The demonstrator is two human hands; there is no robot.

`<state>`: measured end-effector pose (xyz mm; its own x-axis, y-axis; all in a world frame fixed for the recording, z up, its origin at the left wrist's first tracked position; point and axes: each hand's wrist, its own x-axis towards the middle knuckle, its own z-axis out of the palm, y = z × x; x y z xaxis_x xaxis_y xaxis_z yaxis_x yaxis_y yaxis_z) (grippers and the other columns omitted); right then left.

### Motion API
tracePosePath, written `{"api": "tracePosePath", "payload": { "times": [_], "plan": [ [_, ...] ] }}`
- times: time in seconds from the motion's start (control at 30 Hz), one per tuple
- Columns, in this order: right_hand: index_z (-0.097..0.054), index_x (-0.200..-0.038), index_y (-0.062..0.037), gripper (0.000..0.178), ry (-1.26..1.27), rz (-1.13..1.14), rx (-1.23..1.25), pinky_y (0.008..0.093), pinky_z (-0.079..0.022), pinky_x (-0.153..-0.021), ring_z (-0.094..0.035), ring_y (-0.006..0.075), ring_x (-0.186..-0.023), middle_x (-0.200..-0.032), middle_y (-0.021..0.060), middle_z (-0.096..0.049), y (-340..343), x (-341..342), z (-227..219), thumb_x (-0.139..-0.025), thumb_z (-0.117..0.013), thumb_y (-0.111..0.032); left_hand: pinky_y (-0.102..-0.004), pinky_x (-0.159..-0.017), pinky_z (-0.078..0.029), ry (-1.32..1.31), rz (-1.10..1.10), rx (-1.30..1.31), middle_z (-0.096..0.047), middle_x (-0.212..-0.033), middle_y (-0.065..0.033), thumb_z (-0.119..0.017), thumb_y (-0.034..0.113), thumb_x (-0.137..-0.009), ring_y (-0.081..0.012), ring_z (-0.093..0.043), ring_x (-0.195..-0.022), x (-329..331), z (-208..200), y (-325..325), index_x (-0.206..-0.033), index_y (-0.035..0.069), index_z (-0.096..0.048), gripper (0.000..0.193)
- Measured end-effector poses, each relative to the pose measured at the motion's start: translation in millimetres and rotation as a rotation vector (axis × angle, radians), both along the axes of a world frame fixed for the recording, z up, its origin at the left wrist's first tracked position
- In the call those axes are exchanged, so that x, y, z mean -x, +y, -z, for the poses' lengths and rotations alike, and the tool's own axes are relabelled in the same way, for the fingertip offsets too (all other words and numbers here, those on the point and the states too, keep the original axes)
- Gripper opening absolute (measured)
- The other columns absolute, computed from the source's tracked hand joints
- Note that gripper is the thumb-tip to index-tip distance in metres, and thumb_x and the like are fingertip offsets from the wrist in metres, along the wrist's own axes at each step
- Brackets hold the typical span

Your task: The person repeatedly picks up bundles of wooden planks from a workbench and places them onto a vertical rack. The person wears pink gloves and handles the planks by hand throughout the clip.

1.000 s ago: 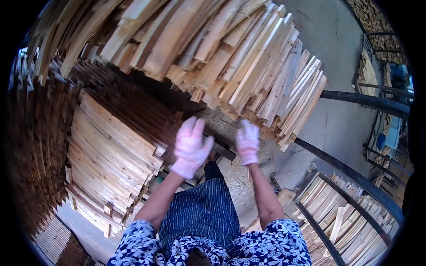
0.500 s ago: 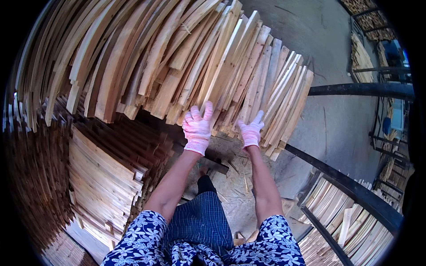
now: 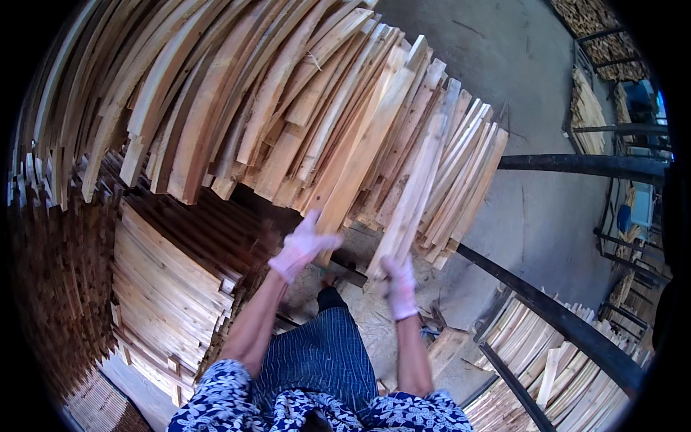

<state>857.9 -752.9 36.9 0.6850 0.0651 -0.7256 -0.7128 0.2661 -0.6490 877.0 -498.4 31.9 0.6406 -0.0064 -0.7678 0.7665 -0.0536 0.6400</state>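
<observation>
A large stack of wooden planks lies across the view, their ends toward me. Two planks jut out from its near edge. My left hand, in a pinkish knit glove, is at the left side of one jutting plank, its thumb laid across near the end; motion smears its fingers. In a matching glove, my right hand grips the near end of a paler plank further right, thumb along its edge. The undersides of both planks and the fingers beneath are hidden.
Below left stands another pile of planks beside a darker stack. Dark metal bars run along the right, with more planks behind them. Wood scraps litter the concrete floor near my feet.
Two planks have slid toward me out of the stack's near edge. Both hands have come down closer to my body, the left also shifting slightly left.
</observation>
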Motion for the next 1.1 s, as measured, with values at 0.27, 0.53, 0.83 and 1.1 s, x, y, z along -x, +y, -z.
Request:
{"api": "tracePosePath", "payload": {
  "times": [0.27, 0.53, 0.83, 1.1],
  "plan": [
    [-0.04, -0.147, -0.0094, 0.058, 0.116, -0.027, -0.12, 0.0407, -0.059, -0.095, -0.065, 0.028, -0.115, -0.13, 0.0128, -0.06, 65, 130, 32, -0.096, -0.066, -0.009, -0.0343, -0.079, -0.057, 0.351, 0.086, 0.187, -0.068, -0.114, -0.016, -0.083, 0.034, -0.083, -0.0221, -0.067, -0.098, 140, 15, -8, -0.154, 0.006, -0.034, 0.091],
    [-0.04, -0.147, -0.0122, 0.054, 0.185, 0.1, -0.282, 0.0426, -0.063, -0.086, -0.069, 0.0284, -0.106, -0.126, 0.0122, -0.063, 87, 124, -8, -0.099, -0.063, -0.009, -0.0411, -0.091, -0.055, 0.003, 0.205, -0.141, -0.069, -0.116, -0.0242, -0.073, 0.033, -0.084, -0.0333, -0.069, -0.103, 160, -18, -8, -0.144, 0.001, -0.045, 0.073],
    [-0.038, -0.139, -0.0175, 0.059, 0.211, -0.265, 0.403, 0.0322, -0.049, -0.043, -0.06, 0.0185, -0.054, -0.085, 0.0085, -0.061, 116, 309, -81, -0.089, -0.068, -0.007, -0.0436, -0.107, -0.047, -0.27, 0.279, -0.242, -0.059, -0.133, -0.0257, -0.072, 0.023, -0.088, -0.0415, -0.058, -0.125, 373, -83, 99, -0.144, 0.0, -0.046, 0.066],
    [-0.038, -0.149, -0.0008, 0.077, -0.453, -0.782, 0.476, 0.0414, -0.048, -0.102, -0.057, 0.0316, -0.116, -0.129, 0.0207, -0.053, 181, 408, -47, -0.079, -0.07, -0.004, -0.0453, -0.1, -0.05, -0.405, -0.23, -0.743, -0.058, -0.12, -0.0186, -0.076, 0.017, -0.08, -0.0383, -0.057, -0.115, 609, -119, 156, -0.136, 0.003, -0.055, 0.062]
  ]
}}
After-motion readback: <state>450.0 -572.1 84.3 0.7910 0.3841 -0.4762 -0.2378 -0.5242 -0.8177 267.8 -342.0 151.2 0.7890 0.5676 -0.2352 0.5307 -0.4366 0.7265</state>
